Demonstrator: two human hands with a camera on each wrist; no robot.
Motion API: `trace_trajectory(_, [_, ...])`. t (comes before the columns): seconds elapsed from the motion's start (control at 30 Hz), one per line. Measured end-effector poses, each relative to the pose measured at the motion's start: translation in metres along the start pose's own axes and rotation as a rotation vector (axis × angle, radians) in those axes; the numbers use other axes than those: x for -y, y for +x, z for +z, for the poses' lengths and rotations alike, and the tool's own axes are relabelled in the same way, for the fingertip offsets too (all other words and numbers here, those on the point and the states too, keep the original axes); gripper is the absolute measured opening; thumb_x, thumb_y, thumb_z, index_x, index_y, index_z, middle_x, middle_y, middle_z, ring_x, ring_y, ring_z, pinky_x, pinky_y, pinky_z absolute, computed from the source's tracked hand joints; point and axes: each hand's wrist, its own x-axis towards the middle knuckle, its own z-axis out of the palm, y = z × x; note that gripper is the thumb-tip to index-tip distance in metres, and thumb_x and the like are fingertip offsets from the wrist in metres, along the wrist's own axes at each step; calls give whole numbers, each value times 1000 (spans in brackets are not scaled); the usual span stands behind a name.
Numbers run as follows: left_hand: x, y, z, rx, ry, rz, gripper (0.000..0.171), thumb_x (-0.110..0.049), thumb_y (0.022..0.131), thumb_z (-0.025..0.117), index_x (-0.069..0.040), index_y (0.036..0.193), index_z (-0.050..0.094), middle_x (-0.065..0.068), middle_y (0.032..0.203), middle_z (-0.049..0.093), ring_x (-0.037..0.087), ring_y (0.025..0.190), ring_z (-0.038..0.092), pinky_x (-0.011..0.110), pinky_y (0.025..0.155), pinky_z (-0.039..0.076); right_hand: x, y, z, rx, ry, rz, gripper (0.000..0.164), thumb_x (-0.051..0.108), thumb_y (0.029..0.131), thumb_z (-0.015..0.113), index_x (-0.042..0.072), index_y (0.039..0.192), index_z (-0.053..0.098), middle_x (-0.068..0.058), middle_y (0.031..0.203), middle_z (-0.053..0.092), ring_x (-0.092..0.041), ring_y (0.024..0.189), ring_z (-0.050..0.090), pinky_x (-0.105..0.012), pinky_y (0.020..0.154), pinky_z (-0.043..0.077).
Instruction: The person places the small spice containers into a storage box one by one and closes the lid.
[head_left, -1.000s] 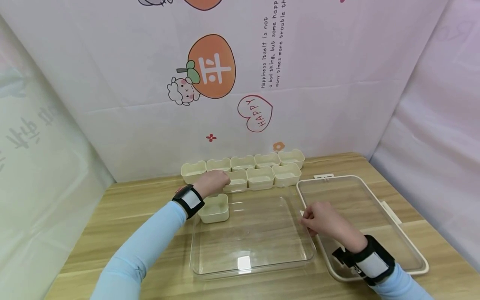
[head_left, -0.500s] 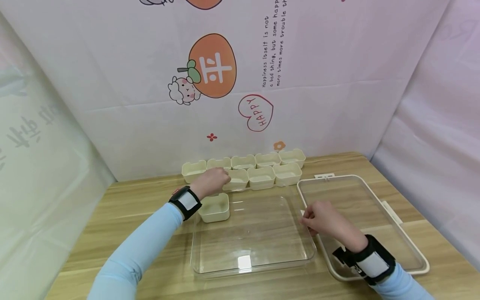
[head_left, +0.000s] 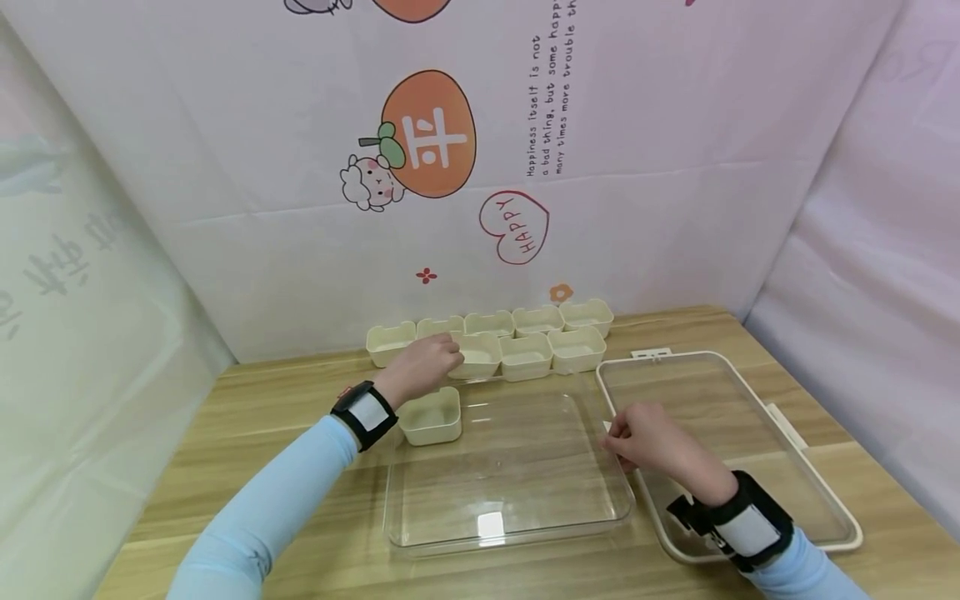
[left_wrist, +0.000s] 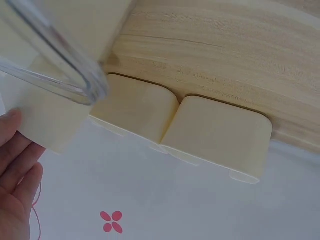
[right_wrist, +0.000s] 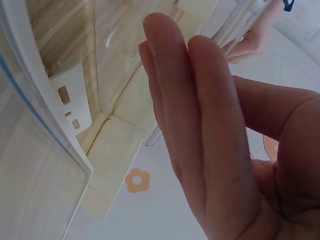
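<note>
My left hand (head_left: 422, 365) pinches the wall of a small cream bin (head_left: 480, 357) in the front row at the back. The left wrist view shows fingers (left_wrist: 22, 165) and thumb on that bin (left_wrist: 45, 107), beside a clear corner. Another cream bin (head_left: 432, 421) sits in the back left corner of the large clear box (head_left: 495, 492). By the right side of this box is my right hand (head_left: 645, 437). Its fingers (right_wrist: 220, 130) lie together and nearly straight in the right wrist view, with nothing seen held; the contact with the box is unclear.
More cream bins (head_left: 573, 350) stand in two rows along the back cloth (head_left: 300, 283). At right lies a white-framed clear lid (head_left: 720, 433) with side latches (head_left: 786, 425), partly under the right forearm. All rest on a wooden table (head_left: 247, 442).
The bin in my left hand has risen slightly above its neighbours. My left wrist has moved a little to the left and up. The right hand has stayed in place.
</note>
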Motion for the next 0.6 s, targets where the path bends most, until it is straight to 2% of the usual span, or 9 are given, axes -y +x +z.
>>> trace_trajectory(0.23, [-5,-2,-4,-80,53,28,20,7,84,56,-7,86,70,1,79,64,14,79,58,24,77,49,0,0,1,-5,-3,-1,15,11,85,67,2,73,68,-2,63,66,-11,49,62,-24,48,49])
trace_trajectory(0.47, [-9,-5,-11,-119,63,41,20,6,84,56,-7,88,70,2,83,66,15,87,62,27,98,46,0,1,1,-8,-2,-11,15,11,85,66,2,73,68,-2,63,66,-11,49,62,-24,48,49])
trace_trajectory(0.6, [-12,-6,-15,-150,83,55,19,6,84,56,-7,86,70,2,82,66,15,87,62,27,96,47,-1,1,1,-9,7,-20,14,9,84,66,1,73,68,-3,63,67,-11,49,62,-23,48,50])
